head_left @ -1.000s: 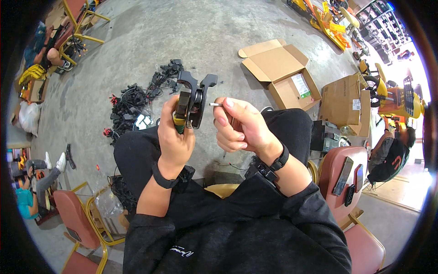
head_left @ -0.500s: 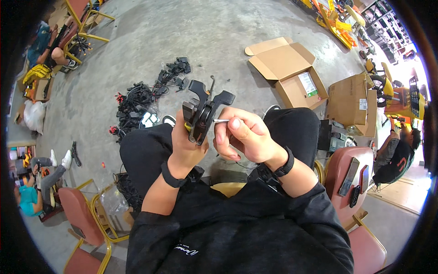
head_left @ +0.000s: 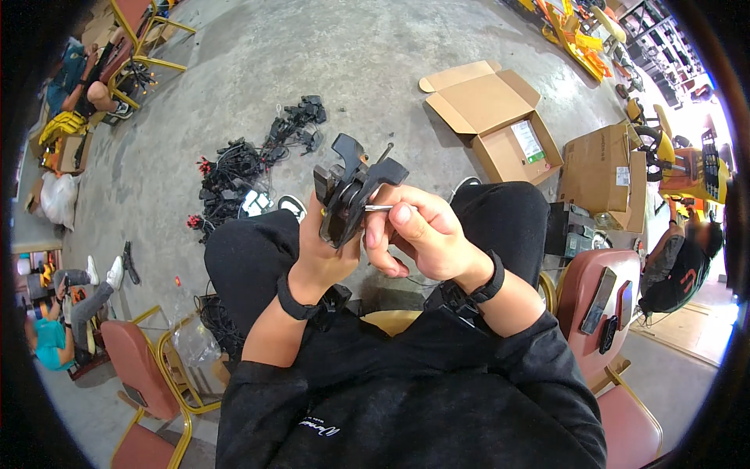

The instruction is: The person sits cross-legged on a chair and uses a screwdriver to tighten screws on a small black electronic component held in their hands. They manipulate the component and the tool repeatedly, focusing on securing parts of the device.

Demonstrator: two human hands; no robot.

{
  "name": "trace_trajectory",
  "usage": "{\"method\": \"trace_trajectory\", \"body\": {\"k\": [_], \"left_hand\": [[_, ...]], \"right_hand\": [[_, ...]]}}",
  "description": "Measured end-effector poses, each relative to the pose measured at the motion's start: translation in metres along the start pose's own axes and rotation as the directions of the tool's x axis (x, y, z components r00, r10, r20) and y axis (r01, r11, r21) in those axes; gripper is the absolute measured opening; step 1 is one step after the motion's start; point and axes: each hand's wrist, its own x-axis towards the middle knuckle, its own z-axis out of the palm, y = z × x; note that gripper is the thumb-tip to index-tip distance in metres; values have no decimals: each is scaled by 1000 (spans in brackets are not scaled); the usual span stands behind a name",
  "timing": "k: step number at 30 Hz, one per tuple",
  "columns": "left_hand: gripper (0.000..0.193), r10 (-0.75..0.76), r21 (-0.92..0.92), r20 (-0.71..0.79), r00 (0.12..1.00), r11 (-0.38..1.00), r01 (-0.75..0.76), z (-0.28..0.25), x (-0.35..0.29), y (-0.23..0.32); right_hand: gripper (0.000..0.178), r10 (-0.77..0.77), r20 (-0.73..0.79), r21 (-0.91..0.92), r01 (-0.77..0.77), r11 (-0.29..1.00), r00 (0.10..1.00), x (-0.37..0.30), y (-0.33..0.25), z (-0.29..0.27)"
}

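Note:
My left hand (head_left: 319, 258) is wrapped round a black mechanical part (head_left: 344, 195) with two flared arms at its top, held up above my lap. In my right hand (head_left: 426, 236), a thin silver metal rod (head_left: 380, 208) is pinched between thumb and fingers. The rod points left, and its tip is at the right side of the black part. Whether it goes into the part cannot be made out. A slim dark pin stands out of the part's upper right.
Beyond my knees, black cabled modules (head_left: 234, 168) lie heaped on the concrete floor. An opened cardboard box (head_left: 500, 160) is ahead right, beside a taller carton (head_left: 598, 168). Handheld devices rest on a red chair (head_left: 574, 293) to my right. Other people sit at both sides.
The black part has turned in my left hand, so its arms and pin lean more to the right. The rod's tip now meets the part's side; my right hand has barely moved.

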Motion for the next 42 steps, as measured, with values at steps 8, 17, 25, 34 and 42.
{"method": "trace_trajectory", "body": {"k": [8,17,25,34,42], "left_hand": [[49,-78,31,-94,992,996,81,-1,7,-3],[58,-2,343,-65,998,939,24,-20,29,-5],[44,-324,106,8,946,941,321,-13,27,5],[30,-594,-268,183,783,736,621,-8,25,6],[25,-456,-17,10,890,890,456,-9,25,0]], "right_hand": [[36,44,-114,-30,-48,998,992,3,-5,-4],[34,356,-158,521,-228,822,921,10,-15,-22],[29,108,-370,-96,-154,983,923,12,-8,-16],[10,-369,-166,-986,-153,64,915,12,-3,-24],[23,-122,-390,-620,-162,768,913,11,-7,-23]]}}
